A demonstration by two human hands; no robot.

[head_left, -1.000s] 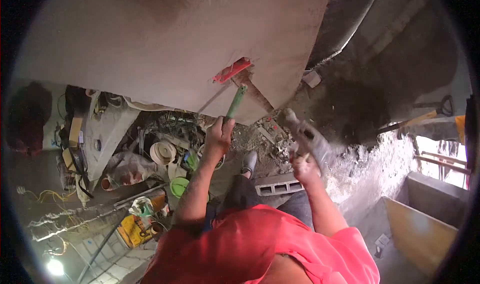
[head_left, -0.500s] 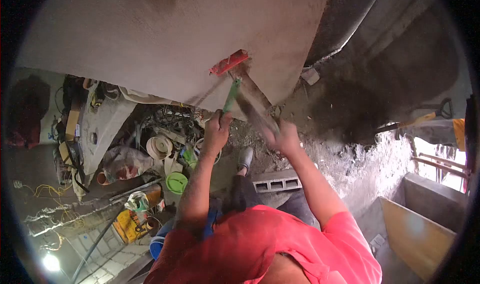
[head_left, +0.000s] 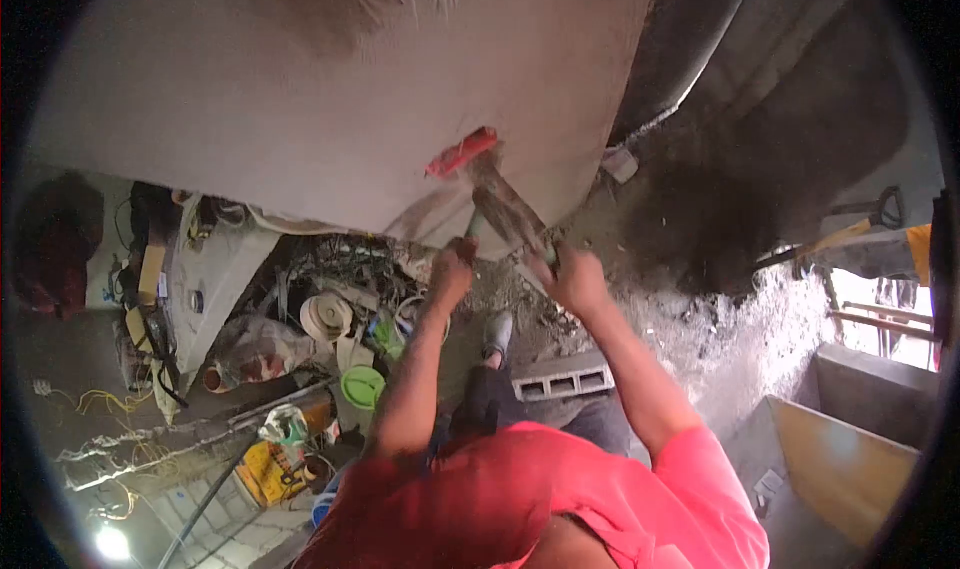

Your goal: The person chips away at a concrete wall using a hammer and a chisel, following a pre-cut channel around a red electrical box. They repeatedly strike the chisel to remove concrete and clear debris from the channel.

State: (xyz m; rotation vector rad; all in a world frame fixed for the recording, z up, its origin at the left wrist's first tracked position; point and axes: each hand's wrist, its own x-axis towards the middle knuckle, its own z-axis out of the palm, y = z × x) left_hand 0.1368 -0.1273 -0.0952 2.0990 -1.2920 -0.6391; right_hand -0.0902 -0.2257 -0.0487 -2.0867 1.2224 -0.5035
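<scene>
My left hand is wrapped round the green handle of a tool with a red, block-like head. That head overlaps the pale, smooth slab-like surface in front of me. In my closed right hand is a long, flat, brownish trowel-like blade, slanting up and left. The blade's far end reaches right to the red head, and the two tools form a peaked shape. Both forearms stretch forward, hands apart, just below the lower edge of the pale surface.
A hollow concrete block lies by my feet. To the left are tangled cables, a green lid, a yellow case and a bright lamp. At right, a wooden board leans near a rough wall, with a long-handled tool above.
The whole view has shifted slightly, so things sit lower in the frame. My left hand has come a little closer to the right, and the blade now overlaps the red head's lower side.
</scene>
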